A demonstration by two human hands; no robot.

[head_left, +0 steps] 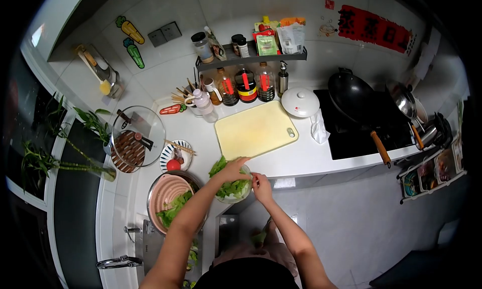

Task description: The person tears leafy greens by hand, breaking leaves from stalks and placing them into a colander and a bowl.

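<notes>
My left hand's (232, 171) fingers spread loosely over the leafy greens (233, 189) in the bowl (234, 200) by the counter's (306, 148) edge, and my right hand's (261, 188) seem to pinch its rim, so pressing lopsidedly could tip it.

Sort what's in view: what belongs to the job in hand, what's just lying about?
Likely in the job:
leafy greens
bowl, left hand over it, right hand at rim
pink colander holding more greens

Likely lying about:
yellow cutting board
wok
red tomato
</notes>
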